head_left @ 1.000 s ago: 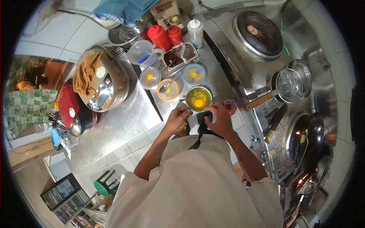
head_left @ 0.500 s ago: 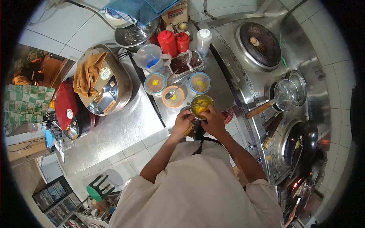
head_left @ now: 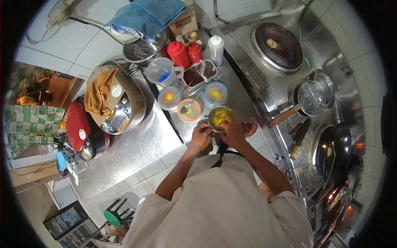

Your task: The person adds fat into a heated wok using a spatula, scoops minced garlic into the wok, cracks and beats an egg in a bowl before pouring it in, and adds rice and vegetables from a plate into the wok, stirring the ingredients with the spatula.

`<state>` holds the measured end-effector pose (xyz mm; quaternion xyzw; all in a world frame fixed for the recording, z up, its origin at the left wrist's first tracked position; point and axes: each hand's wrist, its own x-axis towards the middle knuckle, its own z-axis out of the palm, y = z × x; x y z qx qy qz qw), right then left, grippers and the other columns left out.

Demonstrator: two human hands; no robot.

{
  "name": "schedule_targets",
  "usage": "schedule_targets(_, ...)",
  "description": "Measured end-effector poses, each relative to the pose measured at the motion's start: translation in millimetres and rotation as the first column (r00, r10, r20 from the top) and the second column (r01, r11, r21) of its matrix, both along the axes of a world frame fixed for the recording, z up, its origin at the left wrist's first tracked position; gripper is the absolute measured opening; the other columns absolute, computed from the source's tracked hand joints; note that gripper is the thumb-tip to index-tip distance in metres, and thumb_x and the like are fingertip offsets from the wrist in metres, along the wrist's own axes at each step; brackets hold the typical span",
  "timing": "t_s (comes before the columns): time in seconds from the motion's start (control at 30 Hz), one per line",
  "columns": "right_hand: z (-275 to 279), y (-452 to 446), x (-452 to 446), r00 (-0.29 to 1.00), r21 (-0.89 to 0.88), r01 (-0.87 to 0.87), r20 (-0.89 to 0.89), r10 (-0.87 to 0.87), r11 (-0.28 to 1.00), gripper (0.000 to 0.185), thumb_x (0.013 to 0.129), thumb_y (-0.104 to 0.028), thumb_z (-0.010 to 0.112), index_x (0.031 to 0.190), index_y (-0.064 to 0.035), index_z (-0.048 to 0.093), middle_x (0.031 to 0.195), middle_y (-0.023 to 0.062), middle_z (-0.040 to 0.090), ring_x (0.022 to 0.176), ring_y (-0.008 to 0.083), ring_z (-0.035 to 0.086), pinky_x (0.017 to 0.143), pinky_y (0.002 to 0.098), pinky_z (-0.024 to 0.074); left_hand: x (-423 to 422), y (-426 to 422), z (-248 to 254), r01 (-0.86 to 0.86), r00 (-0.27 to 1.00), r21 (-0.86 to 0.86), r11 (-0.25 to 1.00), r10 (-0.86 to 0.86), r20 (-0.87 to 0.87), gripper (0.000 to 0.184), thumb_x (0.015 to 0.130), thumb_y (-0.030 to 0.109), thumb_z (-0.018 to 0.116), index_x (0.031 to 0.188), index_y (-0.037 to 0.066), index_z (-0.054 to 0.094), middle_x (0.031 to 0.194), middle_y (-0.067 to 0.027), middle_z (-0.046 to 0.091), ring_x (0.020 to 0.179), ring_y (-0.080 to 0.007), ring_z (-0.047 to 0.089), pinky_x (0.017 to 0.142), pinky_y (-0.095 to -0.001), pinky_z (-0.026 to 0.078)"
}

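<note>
A small metal bowl [head_left: 215, 112] with beaten-looking yellow egg in it is in front of my body, at the near edge of the steel counter. My left hand [head_left: 201, 135] is closed, its thumb and fingers pinched at the bowl's left rim. My right hand [head_left: 233, 133] grips the right side, with fingertips over the rim. A thin pale streak crosses the egg, perhaps a utensil. Beyond the bowl are two blue-rimmed lidded tubs, one at the right [head_left: 216, 94] and one at the left [head_left: 169, 98], and an orange-rimmed tub [head_left: 189, 110] with a spoon [head_left: 194, 100] on top.
Behind the tubs stand a clear measuring jug [head_left: 159, 70], a steel tray [head_left: 201, 75] of dark food, red squeeze bottles [head_left: 178, 54] and a white-capped bottle [head_left: 216, 50]. Rice cookers [head_left: 117, 97] are on the left. Stove burners, a wire strainer [head_left: 311, 98] and a wok [head_left: 331, 151] are on the right.
The camera view has shifted slightly. My hands stay at the bowl, and my right fingers sit a little differently at its rim. The tubs and bottles have not been moved.
</note>
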<state>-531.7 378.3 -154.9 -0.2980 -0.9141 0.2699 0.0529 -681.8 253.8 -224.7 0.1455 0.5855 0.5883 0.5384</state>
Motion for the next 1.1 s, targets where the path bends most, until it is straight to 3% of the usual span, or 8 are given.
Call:
schedule_targets(0.47, -6, -2, -2, 0.998, -0.022, 0.031, 0.055, -0.029, 0.999, 0.023, 0.072, -0.012, 0.072, 0.092, -0.0022, 0.068, 0.115, 0.0172, 0.055, 0.114, 0.0349, 0.057, 0.089, 0.0482, 0.0533, 1, 3, 12, -0.039, 0.999, 0.019, 0.999, 0.039, 0.018, 0.004, 0.094, 0.002, 0.065, 0.098, 0.000, 0.065, 0.088, -0.0082, 0.070, 0.078, -0.0168, 0.069, 0.073, -0.0314, 0.057)
schedule_targets(0.57, -11, -4, -2, 1.000, 0.075, 0.030, 0.004, -0.030, 0.997, 0.022, 0.072, -0.012, 0.072, 0.090, -0.0013, 0.068, 0.117, 0.0176, 0.055, 0.113, 0.0352, 0.057, 0.088, 0.0482, 0.0532, 1, 4, 9, -0.067, 0.997, 0.041, 0.997, 0.065, 0.049, 0.004, 0.094, 0.002, 0.065, 0.098, 0.000, 0.065, 0.087, -0.0076, 0.069, 0.077, -0.0161, 0.068, 0.072, -0.0313, 0.057)
schedule_targets(0.63, -9, -4, -2, 0.999, 0.103, 0.032, 0.035, -0.036, 0.994, 0.022, 0.071, -0.012, 0.073, 0.089, -0.0007, 0.068, 0.118, 0.0173, 0.056, 0.112, 0.0345, 0.057, 0.089, 0.0476, 0.0532, 0, 5, 16, -0.047, 0.998, -0.035, 0.998, 0.048, 0.027, 0.003, 0.094, 0.002, 0.065, 0.097, 0.001, 0.065, 0.088, -0.0071, 0.069, 0.078, -0.0154, 0.067, 0.072, -0.0308, 0.056)
schedule_targets(0.77, -3, -3, -1, 0.996, 0.092, 0.041, 0.070, -0.047, 0.995, 0.029, 0.066, -0.010, 0.081, 0.092, -0.0018, 0.070, 0.113, 0.0172, 0.057, 0.114, 0.0359, 0.058, 0.091, 0.0475, 0.0528, 1, 5, 19, -0.058, 0.997, -0.015, 0.998, 0.059, 0.040, 0.002, 0.094, 0.002, 0.065, 0.096, 0.001, 0.065, 0.086, -0.0064, 0.069, 0.078, -0.0148, 0.067, 0.072, -0.0303, 0.056)
schedule_targets(0.83, -4, -2, 1, 0.999, 0.112, 0.051, 0.007, -0.052, 0.992, 0.021, 0.069, -0.012, 0.076, 0.086, -0.0014, 0.069, 0.112, 0.0154, 0.057, 0.111, 0.0325, 0.057, 0.085, 0.0451, 0.0549, 2, 6, 14, -0.055, 0.997, -0.035, 0.998, 0.053, -0.052, 0.000, 0.093, 0.002, 0.065, 0.093, 0.002, 0.065, 0.084, -0.0061, 0.069, 0.076, -0.0147, 0.067, 0.071, -0.0299, 0.056)
schedule_targets(0.97, 3, 2, 4, 0.996, 0.109, 0.044, 0.071, -0.052, 0.993, 0.019, 0.070, -0.011, 0.076, 0.085, -0.0017, 0.069, 0.110, 0.0148, 0.057, 0.109, 0.0323, 0.059, 0.083, 0.0452, 0.0554, 0, 4, 3, -0.017, 0.998, -0.011, 1.000, 0.016, -0.060, 0.003, 0.094, 0.004, 0.065, 0.094, 0.002, 0.063, 0.089, -0.0090, 0.070, 0.080, -0.0184, 0.070, 0.073, -0.0309, 0.056)
schedule_targets(1.1, 13, 7, 9, 0.996, 0.016, 0.035, 0.077, -0.036, 0.999, 0.017, 0.072, -0.010, 0.076, 0.086, -0.0033, 0.069, 0.108, 0.0147, 0.057, 0.107, 0.0334, 0.060, 0.084, 0.0459, 0.0551, 1, 6, 6, -0.094, 0.992, -0.015, 0.995, 0.095, 0.088, 0.003, 0.094, 0.001, 0.064, 0.093, 0.002, 0.062, 0.086, -0.0078, 0.068, 0.075, -0.0177, 0.070, 0.069, -0.0314, 0.057)
